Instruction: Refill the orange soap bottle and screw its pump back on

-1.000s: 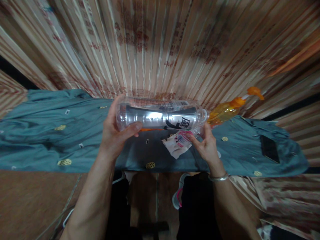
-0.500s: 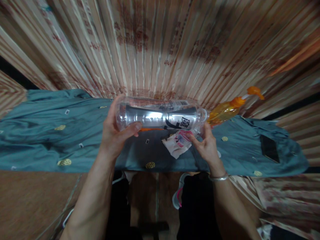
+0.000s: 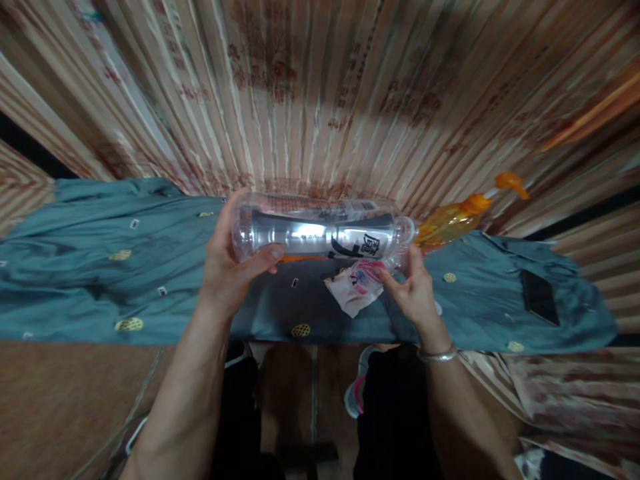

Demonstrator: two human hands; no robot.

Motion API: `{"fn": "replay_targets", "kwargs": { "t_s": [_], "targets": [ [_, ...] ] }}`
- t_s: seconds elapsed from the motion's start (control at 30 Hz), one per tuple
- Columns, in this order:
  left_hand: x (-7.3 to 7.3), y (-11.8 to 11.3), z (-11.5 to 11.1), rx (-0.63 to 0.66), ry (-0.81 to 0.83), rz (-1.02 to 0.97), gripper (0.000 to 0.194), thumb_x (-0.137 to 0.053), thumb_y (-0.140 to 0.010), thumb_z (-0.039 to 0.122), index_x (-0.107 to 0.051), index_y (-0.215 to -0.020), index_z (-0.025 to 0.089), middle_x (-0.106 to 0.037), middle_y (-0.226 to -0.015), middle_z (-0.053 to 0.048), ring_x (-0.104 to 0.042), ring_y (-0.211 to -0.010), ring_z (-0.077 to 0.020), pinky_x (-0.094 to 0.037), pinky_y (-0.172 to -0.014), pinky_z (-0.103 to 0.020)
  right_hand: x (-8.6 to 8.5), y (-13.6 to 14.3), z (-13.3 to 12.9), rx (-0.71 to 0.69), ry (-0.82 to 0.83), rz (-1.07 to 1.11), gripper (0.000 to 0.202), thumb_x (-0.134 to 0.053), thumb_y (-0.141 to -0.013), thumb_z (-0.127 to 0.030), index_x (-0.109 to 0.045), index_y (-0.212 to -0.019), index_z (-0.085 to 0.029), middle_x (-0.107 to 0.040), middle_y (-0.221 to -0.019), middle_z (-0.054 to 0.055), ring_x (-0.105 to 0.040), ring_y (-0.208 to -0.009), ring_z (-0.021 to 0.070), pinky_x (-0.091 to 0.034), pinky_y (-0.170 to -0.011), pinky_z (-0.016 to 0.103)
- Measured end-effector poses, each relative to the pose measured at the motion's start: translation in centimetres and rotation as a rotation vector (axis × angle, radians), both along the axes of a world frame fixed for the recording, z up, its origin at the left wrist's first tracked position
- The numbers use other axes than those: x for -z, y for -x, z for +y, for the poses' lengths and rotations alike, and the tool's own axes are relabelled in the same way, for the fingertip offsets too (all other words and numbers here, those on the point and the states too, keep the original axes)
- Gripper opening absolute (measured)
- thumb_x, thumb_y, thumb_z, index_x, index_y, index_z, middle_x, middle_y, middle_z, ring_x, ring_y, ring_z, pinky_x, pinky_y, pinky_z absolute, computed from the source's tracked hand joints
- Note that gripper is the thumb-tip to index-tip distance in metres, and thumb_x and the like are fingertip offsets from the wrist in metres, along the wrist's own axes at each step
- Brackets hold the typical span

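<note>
A large clear plastic bottle (image 3: 310, 233) with a silver label and black characters lies sideways above the cloth, its neck to the right. My left hand (image 3: 235, 267) wraps its base end, with the thumb along the near side. My right hand (image 3: 413, 287) has its fingers closed at the neck end. Its thumb overlaps the top edge of a crumpled white packet with pink print (image 3: 356, 290); whether it pinches the packet I cannot tell. Just beyond the neck is an orange pump bottle (image 3: 447, 223), tilted in view. A strip of something orange shows under the clear bottle, mostly hidden.
A green patterned cloth (image 3: 170, 293) covers the narrow table. A dark phone (image 3: 539, 297) lies on its right part. Behind the table hangs a pleated striped curtain (image 3: 310, 100). My legs and shoes are below the front edge.
</note>
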State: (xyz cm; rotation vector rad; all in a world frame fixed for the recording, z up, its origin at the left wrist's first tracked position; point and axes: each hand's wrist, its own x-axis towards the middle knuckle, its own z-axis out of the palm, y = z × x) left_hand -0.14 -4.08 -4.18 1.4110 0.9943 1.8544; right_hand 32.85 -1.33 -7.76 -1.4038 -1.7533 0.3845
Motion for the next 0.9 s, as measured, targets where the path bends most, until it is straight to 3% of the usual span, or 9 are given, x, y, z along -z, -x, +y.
{"fn": "replay_targets", "kwargs": {
  "t_s": [0.4,0.67,0.9],
  "targets": [
    [-0.19,-0.33,0.02,-0.016,0.018,-0.069,0.082,-0.103,-0.064,0.056,-0.074,-0.139,0.044,-0.068,-0.122,-0.006,-0.064,-0.076,-0.0142,-0.050,-0.037,-0.014,-0.18,0.10,0.03,-0.019,0.014,0.027,0.081,-0.075,-0.090,-0.068,-0.056,-0.154,-0.022,-0.073,-0.144,0.017,-0.073,-0.128,0.0382,-0.057,-0.115,0.061],
    [0.13,0.12,-0.05,0.005,-0.005,0.041,0.076,-0.095,-0.079,0.052,-0.065,-0.148,0.045,-0.065,-0.131,-0.008,-0.067,-0.082,-0.0168,-0.051,-0.041,-0.014,-0.26,0.14,0.04,-0.008,-0.007,0.011,0.081,-0.074,-0.089,-0.069,-0.058,-0.153,-0.023,-0.074,-0.143,0.016,-0.074,-0.124,0.0373,-0.058,-0.113,0.059],
    [0.21,0.05,0.07,0.001,-0.023,0.031,0.075,-0.096,-0.077,0.053,-0.067,-0.146,0.046,-0.066,-0.129,-0.007,-0.066,-0.079,-0.0154,-0.051,-0.040,-0.013,-0.39,0.22,-0.06,-0.002,0.005,0.015,0.084,-0.075,-0.088,-0.069,-0.057,-0.155,-0.021,-0.074,-0.142,0.017,-0.074,-0.126,0.0395,-0.056,-0.115,0.063]
  ]
}}
